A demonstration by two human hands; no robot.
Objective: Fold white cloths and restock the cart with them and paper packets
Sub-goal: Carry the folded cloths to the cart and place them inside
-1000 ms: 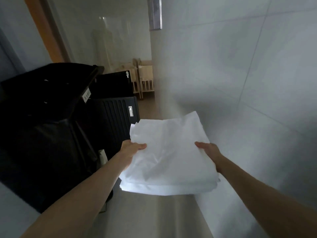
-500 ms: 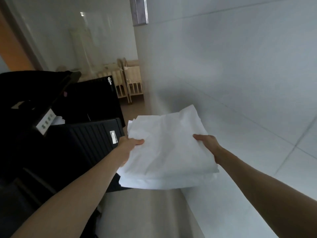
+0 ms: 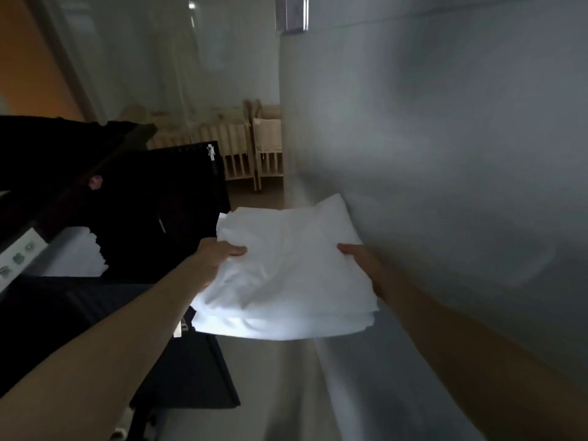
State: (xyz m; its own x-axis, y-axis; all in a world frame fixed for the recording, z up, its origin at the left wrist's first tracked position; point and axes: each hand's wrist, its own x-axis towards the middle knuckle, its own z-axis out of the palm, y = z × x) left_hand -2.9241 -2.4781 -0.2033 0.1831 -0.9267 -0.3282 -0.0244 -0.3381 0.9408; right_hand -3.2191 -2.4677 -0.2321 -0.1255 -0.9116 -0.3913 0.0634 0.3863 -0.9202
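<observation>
Stack of folded white cloths (image 3: 286, 275), held level in mid-air at the centre of the view, between the dark cart (image 3: 133, 224) on the left and the pale tiled wall (image 3: 445, 154) on the right. The stack shows several layers along its near edge; its far right corner lies close against the wall. Left hand (image 3: 214, 261) grasps the stack's left edge, thumb laid over the top and fingers hidden beneath. Right hand (image 3: 362, 265) grasps the right edge, thumb on top, the remaining fingers out of sight under the cloth. The cart's black fabric bag and panels fill the left side; a gap in the dark body shows a pale surface (image 3: 76, 253) inside, contents not discernible. A light strip with small labels (image 3: 19, 257) runs along the cart's near left edge. Between cart and wall, a narrow lane of bare floor (image 3: 270, 393) runs from near to far. At the far end stand wooden cribs (image 3: 241, 148) with slatted sides, set against the back wall.
</observation>
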